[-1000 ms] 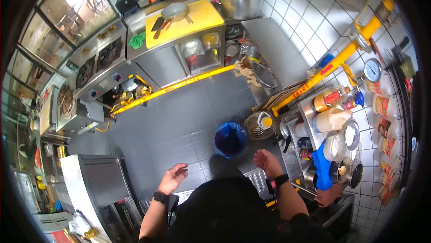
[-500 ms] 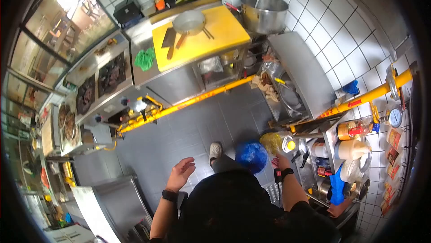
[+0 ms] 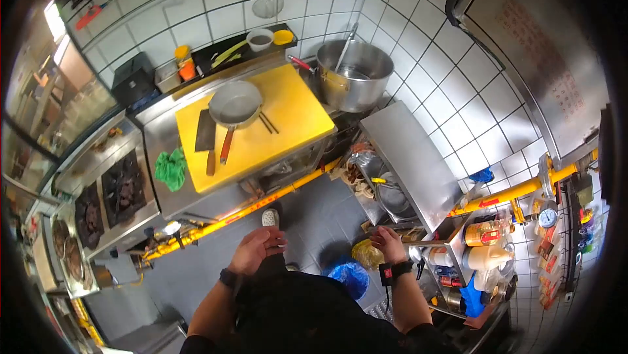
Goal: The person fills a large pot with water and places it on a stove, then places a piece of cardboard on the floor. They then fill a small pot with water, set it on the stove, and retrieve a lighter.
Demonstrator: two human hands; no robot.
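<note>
My left hand (image 3: 257,249) is raised in front of my body, its fingers loosely stretched and nothing in them. My right hand (image 3: 388,245) hangs near the corner of the bottle shelf, fingers slightly bent and apart, with no object visible in it. Beneath the right hand sits a yellowish oil jug (image 3: 367,254), partly covered, beside a bin lined with a blue bag (image 3: 350,278). Farther ahead, a yellow cutting board (image 3: 288,115) bears a frying pan (image 3: 235,103), a cleaver (image 3: 205,133) and a pair of chopsticks (image 3: 268,122). Neither hand touches these.
A large steel pot (image 3: 355,82) stands at the back corner. Left of the board lie a green cloth (image 3: 171,169) and a gas stove (image 3: 121,187). A yellow gas pipe (image 3: 242,212) runs along the counter front. Bottles (image 3: 484,233) crowd the right shelf.
I have stepped forward toward the counter, and my view has tilted up. My right hand has moved up and away from the oil jug's cap; my left hand stays raised.
</note>
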